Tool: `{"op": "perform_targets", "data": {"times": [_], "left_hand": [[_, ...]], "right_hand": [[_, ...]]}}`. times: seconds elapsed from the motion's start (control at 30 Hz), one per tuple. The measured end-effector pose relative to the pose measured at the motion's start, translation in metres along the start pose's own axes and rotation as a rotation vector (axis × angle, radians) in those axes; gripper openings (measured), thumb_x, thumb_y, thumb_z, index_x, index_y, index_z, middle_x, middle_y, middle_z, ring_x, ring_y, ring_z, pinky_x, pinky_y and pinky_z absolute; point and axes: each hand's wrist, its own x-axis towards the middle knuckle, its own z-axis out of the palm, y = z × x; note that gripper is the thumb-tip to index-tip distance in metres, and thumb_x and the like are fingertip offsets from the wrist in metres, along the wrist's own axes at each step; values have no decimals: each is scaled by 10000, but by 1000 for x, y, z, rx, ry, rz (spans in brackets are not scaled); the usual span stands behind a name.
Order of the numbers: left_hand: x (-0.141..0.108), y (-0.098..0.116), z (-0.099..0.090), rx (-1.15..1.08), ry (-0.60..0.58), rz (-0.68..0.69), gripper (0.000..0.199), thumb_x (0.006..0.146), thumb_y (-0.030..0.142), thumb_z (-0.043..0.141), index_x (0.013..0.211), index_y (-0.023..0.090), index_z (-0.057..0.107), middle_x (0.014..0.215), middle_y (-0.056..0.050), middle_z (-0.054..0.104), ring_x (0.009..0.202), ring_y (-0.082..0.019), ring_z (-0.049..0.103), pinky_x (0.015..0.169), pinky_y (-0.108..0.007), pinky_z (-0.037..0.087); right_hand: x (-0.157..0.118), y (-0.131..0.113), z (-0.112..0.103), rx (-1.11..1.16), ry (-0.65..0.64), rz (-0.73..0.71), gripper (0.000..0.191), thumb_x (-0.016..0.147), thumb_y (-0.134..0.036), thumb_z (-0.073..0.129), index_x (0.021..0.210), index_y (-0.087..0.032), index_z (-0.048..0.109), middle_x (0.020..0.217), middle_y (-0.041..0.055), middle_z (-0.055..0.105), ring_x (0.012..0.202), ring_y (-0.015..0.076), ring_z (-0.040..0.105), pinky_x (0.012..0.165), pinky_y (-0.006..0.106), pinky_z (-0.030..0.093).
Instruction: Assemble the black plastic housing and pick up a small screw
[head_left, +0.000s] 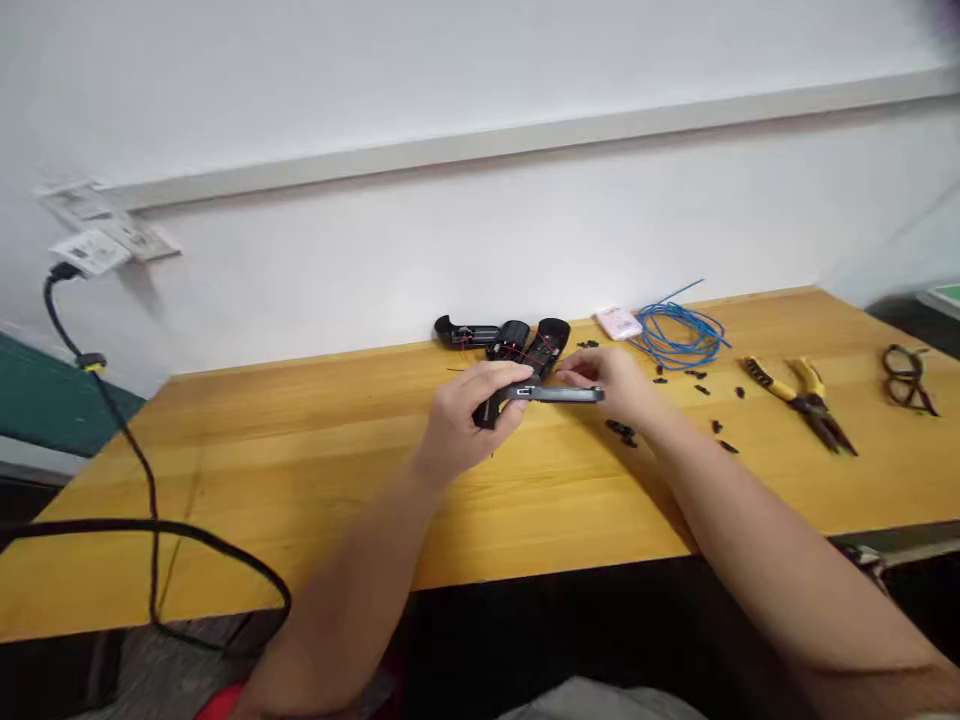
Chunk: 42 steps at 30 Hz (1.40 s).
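My left hand (480, 405) grips a dark, flat, elongated plastic part (562, 394) between thumb and fingers, and the part points to the right. Behind the part's right end is my right hand (604, 378), its fingers bent together near a thin wire; what they pinch is too small to make out. Just beyond the hands lie black curved housings (551, 335) with thin red wires. Another black housing (472, 335) lies to their left, against the wall side of the table.
On the wooden table (337, 450) are a pink-white packet (619, 323), coiled blue wire (679, 335), yellow-handled pliers (814, 405), a black cable loop (905, 378) and several small black pieces (621, 430). A black power cable (135, 450) hangs across the left side.
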Motion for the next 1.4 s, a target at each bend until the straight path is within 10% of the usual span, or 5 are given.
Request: {"op": "perform_targets", "data": {"times": [0.2, 0.67, 1.4], "left_hand": [[-3, -4, 2, -46, -60, 17, 383, 895, 68, 674, 1257, 188, 706, 1205, -89, 783, 1099, -163, 749, 1022, -299, 613], [-7, -2, 12, 99, -110, -6, 424, 894, 41, 680, 1300, 163, 676, 1239, -96, 766, 1136, -170, 741, 1034, -301, 623], [-10, -3, 18, 143, -137, -2, 391, 899, 74, 677, 1282, 154, 670, 1204, -110, 770, 1105, -175, 749, 1008, -302, 636]], "right_hand": [[-19, -24, -19, 232, 196, -82, 236, 683, -331, 949, 864, -226, 840, 822, 51, 808, 661, 160, 706, 586, 271, 576], [-42, -37, 1, 177, -4, -333, 186, 766, -159, 904, 900, -284, 869, 905, 26, 788, 794, 128, 732, 725, 242, 616], [-40, -29, 7, 194, -62, -223, 154, 763, -192, 914, 881, -279, 867, 909, 22, 770, 794, 130, 715, 714, 259, 574]]}}
